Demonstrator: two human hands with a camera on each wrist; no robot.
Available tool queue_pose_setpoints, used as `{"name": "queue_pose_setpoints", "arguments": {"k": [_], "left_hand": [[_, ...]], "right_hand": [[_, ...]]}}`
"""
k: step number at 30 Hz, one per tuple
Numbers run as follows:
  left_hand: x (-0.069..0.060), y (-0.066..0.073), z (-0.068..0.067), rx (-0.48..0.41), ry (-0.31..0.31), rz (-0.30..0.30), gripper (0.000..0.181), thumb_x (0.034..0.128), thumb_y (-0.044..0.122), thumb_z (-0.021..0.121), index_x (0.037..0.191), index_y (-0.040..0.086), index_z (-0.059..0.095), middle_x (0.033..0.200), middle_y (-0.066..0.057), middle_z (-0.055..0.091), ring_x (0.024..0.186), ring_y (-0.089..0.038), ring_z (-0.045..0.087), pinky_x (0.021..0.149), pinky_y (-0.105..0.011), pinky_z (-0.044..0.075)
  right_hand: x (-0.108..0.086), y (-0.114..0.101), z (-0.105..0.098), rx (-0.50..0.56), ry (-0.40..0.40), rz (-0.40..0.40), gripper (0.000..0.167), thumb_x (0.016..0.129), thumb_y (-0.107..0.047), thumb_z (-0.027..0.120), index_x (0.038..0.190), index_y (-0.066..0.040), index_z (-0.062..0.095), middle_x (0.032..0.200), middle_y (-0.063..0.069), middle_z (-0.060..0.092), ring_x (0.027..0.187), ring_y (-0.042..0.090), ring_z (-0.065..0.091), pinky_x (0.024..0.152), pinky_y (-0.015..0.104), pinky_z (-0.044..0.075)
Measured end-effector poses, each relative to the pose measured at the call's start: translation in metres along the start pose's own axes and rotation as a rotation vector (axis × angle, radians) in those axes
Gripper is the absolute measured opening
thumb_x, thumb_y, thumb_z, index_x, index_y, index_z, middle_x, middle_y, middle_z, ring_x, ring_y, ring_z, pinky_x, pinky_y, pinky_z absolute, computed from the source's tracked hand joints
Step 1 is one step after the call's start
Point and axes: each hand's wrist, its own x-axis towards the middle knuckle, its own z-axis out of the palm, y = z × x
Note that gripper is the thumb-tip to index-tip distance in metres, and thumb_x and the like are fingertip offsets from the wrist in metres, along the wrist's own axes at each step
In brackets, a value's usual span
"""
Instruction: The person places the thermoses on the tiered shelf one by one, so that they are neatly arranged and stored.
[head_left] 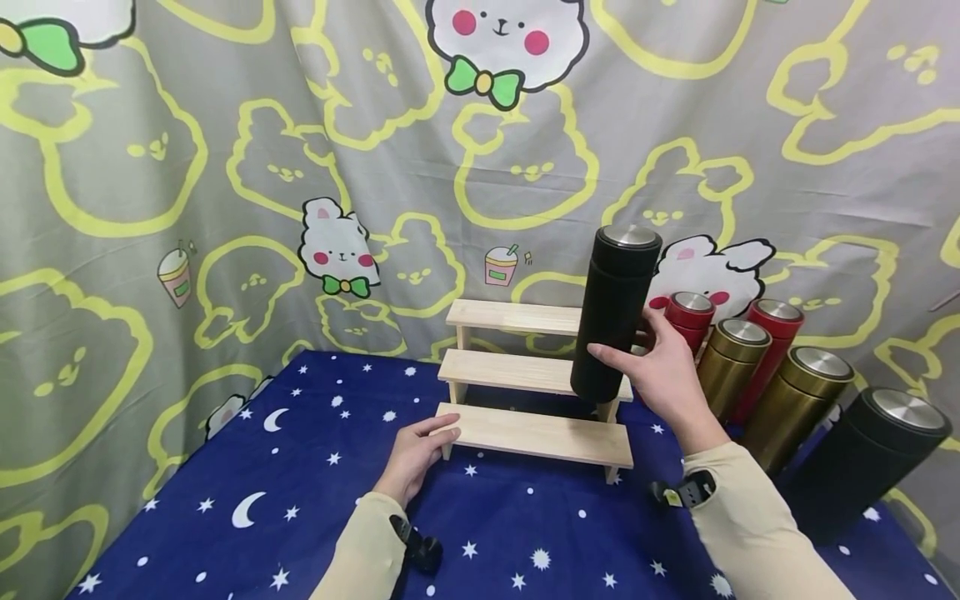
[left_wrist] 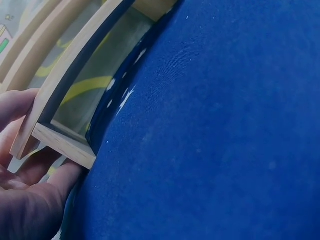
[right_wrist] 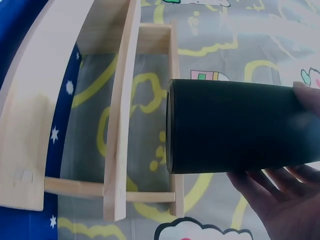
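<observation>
My right hand [head_left: 667, 371] grips a black thermos flask [head_left: 617, 308] around its body, held nearly upright in front of the right part of a three-tier wooden display stand [head_left: 525, 429]. In the right wrist view the base of the black flask [right_wrist: 240, 127] is near the stand's upper tiers [right_wrist: 122, 120]; from this angle I cannot tell whether they touch. My left hand [head_left: 420, 454] holds the left end of the lowest tier. The left wrist view shows the left hand's fingers [left_wrist: 20, 105] on both sides of that board's end [left_wrist: 65, 147].
To the right of the stand stand two red flasks [head_left: 776, 329], two gold flasks [head_left: 802, 400] and another black flask [head_left: 870, 458], partly behind the right arm. A blue cloth [head_left: 315, 500] with stars and moons covers the table. A patterned curtain [head_left: 405, 208] hangs behind.
</observation>
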Motion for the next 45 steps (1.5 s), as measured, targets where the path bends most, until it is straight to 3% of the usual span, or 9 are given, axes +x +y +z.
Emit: {"name": "queue_pose_setpoints", "arguments": {"k": [6, 13, 19, 22, 27, 29, 33, 45], "left_hand": [[0.001, 0.0, -0.001, -0.006, 0.0, 0.0, 0.034, 0.0821, 0.01, 0.079, 0.115, 0.002, 0.073, 0.128, -0.017, 0.059, 0.085, -0.015, 0.06, 0.067, -0.025, 0.046], [0.0, 0.002, -0.001, -0.012, 0.004, -0.01, 0.033, 0.0815, 0.009, 0.079, 0.114, 0.003, 0.074, 0.111, -0.01, 0.063, 0.057, -0.008, 0.04, 0.052, -0.02, 0.034], [-0.001, 0.0, 0.0, -0.009, 0.011, -0.005, 0.033, 0.0816, 0.008, 0.078, 0.113, 0.003, 0.074, 0.107, -0.009, 0.063, 0.053, -0.008, 0.035, 0.051, -0.02, 0.032], [-0.001, -0.001, 0.002, -0.004, 0.008, -0.004, 0.033, 0.0815, 0.009, 0.079, 0.113, 0.004, 0.074, 0.112, -0.011, 0.064, 0.056, -0.009, 0.039, 0.053, -0.021, 0.034], [-0.001, -0.003, 0.004, 0.002, -0.005, 0.0, 0.033, 0.0819, 0.01, 0.079, 0.114, 0.003, 0.073, 0.121, -0.014, 0.062, 0.076, -0.012, 0.056, 0.062, -0.023, 0.041], [-0.001, -0.003, 0.004, 0.005, 0.003, -0.001, 0.033, 0.0819, 0.01, 0.079, 0.113, 0.003, 0.074, 0.114, -0.012, 0.064, 0.067, -0.009, 0.053, 0.059, -0.022, 0.04], [0.0, -0.003, 0.002, 0.004, 0.019, 0.006, 0.032, 0.0819, 0.008, 0.078, 0.113, 0.003, 0.074, 0.101, -0.008, 0.065, 0.05, -0.006, 0.033, 0.05, -0.02, 0.032], [0.0, 0.001, 0.002, -0.002, 0.039, 0.008, 0.03, 0.0808, 0.006, 0.078, 0.11, 0.003, 0.075, 0.102, -0.008, 0.066, 0.047, -0.005, 0.03, 0.048, -0.019, 0.03]], "right_hand": [[0.01, -0.002, 0.009, 0.009, -0.023, 0.008, 0.081, 0.081, -0.042, 0.08, 0.145, -0.01, 0.043, 0.134, 0.016, 0.053, 0.122, 0.034, 0.05, 0.098, 0.06, 0.037], [0.024, -0.001, 0.023, 0.071, -0.097, 0.025, 0.083, 0.081, -0.04, 0.08, 0.148, -0.011, 0.04, 0.137, 0.015, 0.05, 0.123, 0.036, 0.05, 0.097, 0.058, 0.039], [0.032, -0.004, 0.031, 0.13, -0.124, 0.045, 0.082, 0.081, -0.038, 0.081, 0.148, -0.014, 0.04, 0.137, 0.013, 0.05, 0.124, 0.034, 0.048, 0.094, 0.056, 0.043], [0.035, -0.005, 0.033, 0.137, -0.123, 0.043, 0.08, 0.08, -0.039, 0.082, 0.146, -0.013, 0.042, 0.135, 0.012, 0.052, 0.123, 0.032, 0.049, 0.092, 0.054, 0.046], [0.038, -0.006, 0.036, 0.143, -0.116, 0.032, 0.078, 0.079, -0.038, 0.083, 0.143, -0.013, 0.046, 0.132, 0.011, 0.054, 0.12, 0.031, 0.051, 0.089, 0.052, 0.048], [0.04, -0.007, 0.038, 0.155, -0.116, 0.018, 0.077, 0.079, -0.037, 0.083, 0.142, -0.012, 0.047, 0.13, 0.011, 0.055, 0.119, 0.03, 0.052, 0.09, 0.052, 0.048], [0.046, -0.011, 0.043, 0.167, -0.123, -0.002, 0.075, 0.08, -0.035, 0.082, 0.142, -0.011, 0.047, 0.129, 0.011, 0.056, 0.118, 0.029, 0.052, 0.095, 0.053, 0.043], [0.058, -0.025, 0.058, 0.178, -0.152, 0.015, 0.08, 0.078, -0.036, 0.084, 0.142, -0.011, 0.046, 0.129, 0.009, 0.055, 0.118, 0.027, 0.053, 0.095, 0.05, 0.044]]}}
